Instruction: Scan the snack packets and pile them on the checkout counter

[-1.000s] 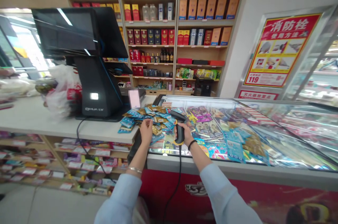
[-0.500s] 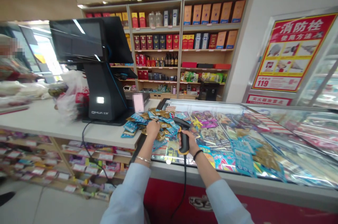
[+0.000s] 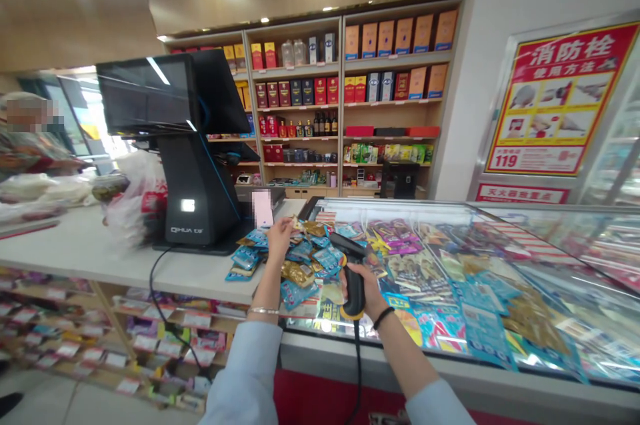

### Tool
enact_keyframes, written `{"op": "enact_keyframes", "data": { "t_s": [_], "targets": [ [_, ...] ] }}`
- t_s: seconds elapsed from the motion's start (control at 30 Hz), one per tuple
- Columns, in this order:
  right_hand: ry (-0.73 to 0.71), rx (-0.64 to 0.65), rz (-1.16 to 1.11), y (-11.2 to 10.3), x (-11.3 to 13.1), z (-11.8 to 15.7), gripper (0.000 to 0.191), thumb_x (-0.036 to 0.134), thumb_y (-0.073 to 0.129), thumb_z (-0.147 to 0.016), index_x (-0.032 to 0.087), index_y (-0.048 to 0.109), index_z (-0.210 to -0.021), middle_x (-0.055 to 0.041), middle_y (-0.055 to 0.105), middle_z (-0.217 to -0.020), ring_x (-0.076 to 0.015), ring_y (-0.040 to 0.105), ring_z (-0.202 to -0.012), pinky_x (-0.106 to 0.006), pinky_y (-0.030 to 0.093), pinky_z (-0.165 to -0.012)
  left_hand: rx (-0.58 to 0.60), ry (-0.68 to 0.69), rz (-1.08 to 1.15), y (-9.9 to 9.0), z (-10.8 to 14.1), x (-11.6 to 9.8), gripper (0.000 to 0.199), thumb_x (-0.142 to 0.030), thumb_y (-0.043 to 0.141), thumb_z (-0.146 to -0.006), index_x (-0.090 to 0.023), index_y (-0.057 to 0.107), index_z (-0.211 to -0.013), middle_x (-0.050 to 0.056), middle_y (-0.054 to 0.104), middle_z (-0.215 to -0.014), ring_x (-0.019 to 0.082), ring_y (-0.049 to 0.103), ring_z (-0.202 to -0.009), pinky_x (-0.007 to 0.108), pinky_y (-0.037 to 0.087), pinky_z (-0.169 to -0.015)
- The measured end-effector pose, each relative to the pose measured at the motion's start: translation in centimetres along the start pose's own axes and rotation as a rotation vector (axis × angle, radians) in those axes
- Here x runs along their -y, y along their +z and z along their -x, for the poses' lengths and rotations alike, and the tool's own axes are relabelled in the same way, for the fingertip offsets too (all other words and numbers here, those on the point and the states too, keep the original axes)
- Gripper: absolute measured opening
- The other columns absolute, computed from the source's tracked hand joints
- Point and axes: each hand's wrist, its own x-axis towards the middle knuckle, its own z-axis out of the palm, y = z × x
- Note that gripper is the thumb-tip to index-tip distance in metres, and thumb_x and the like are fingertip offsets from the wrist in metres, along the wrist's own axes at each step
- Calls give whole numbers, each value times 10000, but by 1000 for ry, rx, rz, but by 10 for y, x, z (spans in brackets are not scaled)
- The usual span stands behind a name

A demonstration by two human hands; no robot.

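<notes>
My right hand (image 3: 369,288) is wrapped round the grip of a black-and-yellow barcode scanner (image 3: 355,293), its head tilted toward the left over a pile of packets. A cable hangs down from the scanner's base. At the back left of the pile, my left hand (image 3: 280,237) is closed, fingertips pinching the edge of a small snack packet (image 3: 297,225). Several blue and gold snack packets (image 3: 299,273) lie heaped where the white counter meets the glass-topped case. Part of the pile is hidden behind my left forearm.
A black checkout terminal (image 3: 193,178) stands on the white counter (image 3: 125,258), beside a plastic bag (image 3: 135,195). Inside the glass case (image 3: 425,265) are many colourful packets; blue and gold ones (image 3: 500,311) lie at its right. Another person (image 3: 30,138) stands at far left.
My left hand has moved up and back over the pile and now pinches a packet. The scanner has shifted slightly lower and right in view. The view has tilted up a little.
</notes>
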Motion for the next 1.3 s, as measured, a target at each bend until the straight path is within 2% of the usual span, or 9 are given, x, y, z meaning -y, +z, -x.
{"op": "enact_keyframes", "data": {
  "t_s": [0.13, 0.3, 0.67, 1.07, 1.3],
  "targets": [
    [10, 4, 2, 4, 0, 1, 262, 422, 643, -688, 191, 543, -616, 0, 560, -439, -125, 489, -324, -230, 378, -318, -128, 132, 44, 3, 3, 14, 269, -430, 604, -763, -179, 547, -842, 38, 662, -727, 189, 685, -679, 397, 594, -687],
    [-18, 21, -22, 7, 0, 3, 243, 400, 663, -669, 189, 543, -673, 14, 569, -460, -126, 495, -310, -225, 373, -301, -203, 247, 24, 10, 11, 20, 268, -436, 521, -825, -189, 510, -930, 38, 585, -876, 152, 645, -747, 340, 593, -668],
    [-24, 58, -11, 6, 0, 3, 229, 380, 660, -676, 175, 560, -661, 6, 581, -472, -128, 517, -317, -217, 377, -296, -221, 288, -104, 21, 22, 14, 331, -509, 430, -885, -192, 449, -976, 78, 540, -970, 166, 643, -789, 309, 580, -674],
    [-32, 18, -28, 7, 1, 4, 241, 381, 659, -651, 191, 518, -694, 21, 583, -481, -127, 505, -300, -223, 385, -290, -214, 304, -79, 21, 27, 11, 255, -440, 443, -886, -198, 442, -965, 64, 530, -943, 163, 626, -775, 356, 582, -702],
    [-69, 16, -49, 10, 5, 6, 257, 383, 658, -642, 193, 532, -761, 36, 574, -470, -121, 496, -298, -216, 388, -287, -228, 300, -76, 22, 26, 10, 300, -474, 446, -880, -190, 449, -979, 90, 512, -1012, 165, 612, -831, 327, 586, -702]
  ]
}}
